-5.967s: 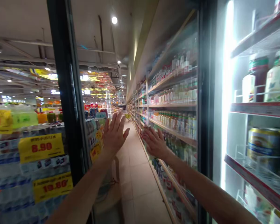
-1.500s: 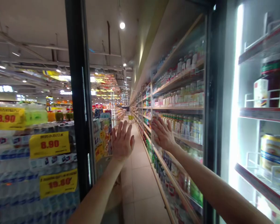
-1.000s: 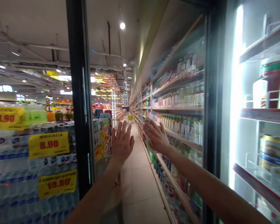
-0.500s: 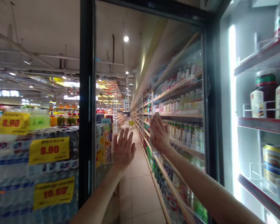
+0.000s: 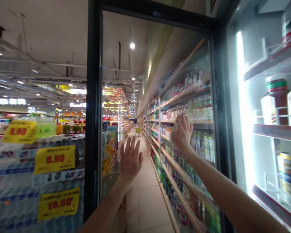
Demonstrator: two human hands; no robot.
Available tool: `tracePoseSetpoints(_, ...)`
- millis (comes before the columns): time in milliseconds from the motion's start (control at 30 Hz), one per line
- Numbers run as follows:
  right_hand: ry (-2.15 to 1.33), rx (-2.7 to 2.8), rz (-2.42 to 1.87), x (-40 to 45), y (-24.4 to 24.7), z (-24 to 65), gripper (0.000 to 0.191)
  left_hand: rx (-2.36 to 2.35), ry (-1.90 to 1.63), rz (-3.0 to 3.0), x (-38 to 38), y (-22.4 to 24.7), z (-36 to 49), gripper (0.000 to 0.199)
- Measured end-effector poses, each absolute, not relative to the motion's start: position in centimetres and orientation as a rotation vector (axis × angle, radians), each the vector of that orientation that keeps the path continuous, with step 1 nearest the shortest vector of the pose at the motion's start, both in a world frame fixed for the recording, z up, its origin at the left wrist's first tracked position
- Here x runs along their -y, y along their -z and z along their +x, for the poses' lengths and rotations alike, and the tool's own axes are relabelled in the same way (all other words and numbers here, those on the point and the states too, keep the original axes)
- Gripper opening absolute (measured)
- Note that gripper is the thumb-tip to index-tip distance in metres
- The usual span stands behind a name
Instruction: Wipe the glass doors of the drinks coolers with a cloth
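Note:
A glass door [image 5: 150, 48] in a black frame stands open in front of me. My left hand [image 5: 131, 160] lies flat against the glass left of its middle, fingers apart and holding nothing. Further right and a little higher, my right hand [image 5: 183, 132] presses a crumpled whitish cloth [image 5: 174, 134] to the pane. Most of the cloth is hidden under the palm, and it shows along the hand's left edge.
To the right, a lit cooler [image 5: 242, 97] has shelves of bottles and cans. Stacked water packs [image 5: 14, 181] with yellow price signs [image 5: 55, 158] stand on the left. Through the glass show an aisle floor [image 5: 147, 194], long drink shelves and a yellow-green cart [image 5: 138, 131].
My right hand has slid right across the glass with the cloth. My left hand keeps its place on the pane, and the view has shifted slightly.

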State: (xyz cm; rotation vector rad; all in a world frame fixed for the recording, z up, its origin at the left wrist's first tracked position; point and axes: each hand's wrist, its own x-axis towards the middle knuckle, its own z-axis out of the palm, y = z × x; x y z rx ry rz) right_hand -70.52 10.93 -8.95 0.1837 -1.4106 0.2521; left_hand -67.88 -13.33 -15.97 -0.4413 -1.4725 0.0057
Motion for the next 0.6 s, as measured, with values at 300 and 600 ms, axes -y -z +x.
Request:
tracePoseSetpoints(300, -0.053, 1.456, 0.408, -10.8, 11.2, -70.3, 0.045, 1.517, -0.006, -0.412, 14.1, 14.9, -67.1, 0.043)
tracePoseSetpoints(600, -0.011, 1.496, 0.579, -6.8, 12.1, -69.6, 0.052, 1.462, -0.013, -0.372, 14.4, 14.3, -67.2, 0.048)
